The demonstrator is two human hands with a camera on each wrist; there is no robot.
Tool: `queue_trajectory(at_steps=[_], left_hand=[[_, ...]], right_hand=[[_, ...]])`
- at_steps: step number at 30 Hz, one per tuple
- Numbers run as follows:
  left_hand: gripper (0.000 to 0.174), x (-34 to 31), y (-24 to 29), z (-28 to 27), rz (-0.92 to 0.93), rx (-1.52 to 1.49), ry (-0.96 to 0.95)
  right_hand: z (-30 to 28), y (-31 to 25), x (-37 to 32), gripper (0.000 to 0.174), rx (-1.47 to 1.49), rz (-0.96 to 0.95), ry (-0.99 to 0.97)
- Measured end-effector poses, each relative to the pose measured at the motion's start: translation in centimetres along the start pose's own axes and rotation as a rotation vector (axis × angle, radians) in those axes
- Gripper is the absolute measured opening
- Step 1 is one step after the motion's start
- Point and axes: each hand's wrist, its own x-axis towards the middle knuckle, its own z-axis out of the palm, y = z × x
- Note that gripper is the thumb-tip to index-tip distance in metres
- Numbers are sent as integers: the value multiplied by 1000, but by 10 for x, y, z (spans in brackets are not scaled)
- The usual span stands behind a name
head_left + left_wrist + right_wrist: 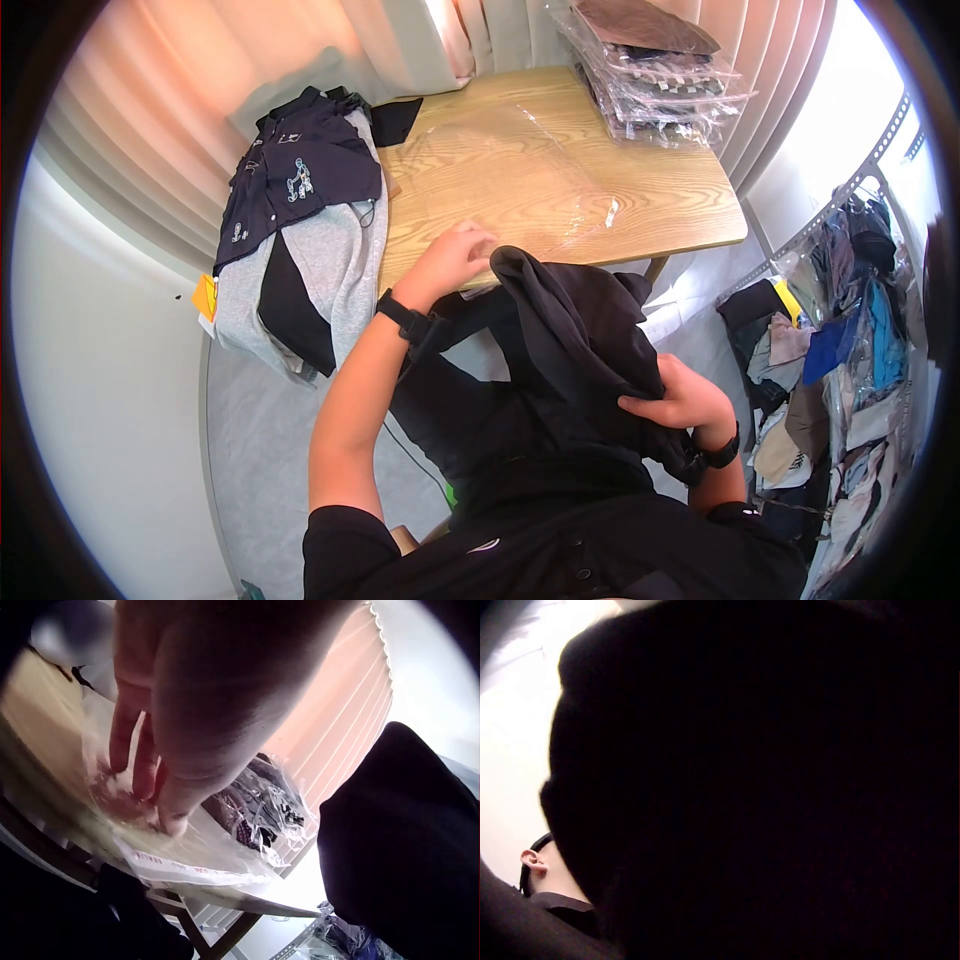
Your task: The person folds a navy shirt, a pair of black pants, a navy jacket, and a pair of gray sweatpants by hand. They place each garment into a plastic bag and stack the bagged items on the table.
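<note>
R hand [690, 397] is gripping the dark garment [590, 310], near side of table [680, 200]; L hand [450, 265] is touching the clear bag [530, 165] on top (can't tell if pinching). Supporting garment's weight w/ R while smoothing bag flat is prob. best.

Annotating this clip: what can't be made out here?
- Right hand: some fingers hidden by the dark garment, head view.
- Left hand: whether it pinches the clear bag is blurred, left wrist view.
- Red print on that bag: too small and blurred, left wrist view.
- Stack of bagged clothes: top cut off by head view's upper edge.
- Right wrist view: a dark shape hides the hand.
</note>
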Motion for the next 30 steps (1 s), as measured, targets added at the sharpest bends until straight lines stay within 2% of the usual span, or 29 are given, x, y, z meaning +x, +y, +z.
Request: queue_trajectory(at_steps=[1,3,7,16,18,22,28,30], left_hand=[[21,-1,-1,0,1,0,-2],[21,-2,1,0,96,230,47],[20,-1,7,-3,65,239,52],[16,2,34,-23,123,228,160],[16,1,43,-29,184,182,189],[16,0,63,-41,185,174,186],[14,-2,86,-47,228,153,235],[15,-3,93,-48,326,156,224]], right_hand=[[0,0,1,33,1,0,2],[0,0,0,33,-17,-6,-5],[-1,2,0,33,-38,-34,-5],[-1,-1,1,34,-36,-23,13],[-2,-1,1,37,-116,-47,40],[-5,-7,4,40,-173,0,38],[-1,4,21,42,-265,-40,32],[2,4,27,45,-363,-36,64]])
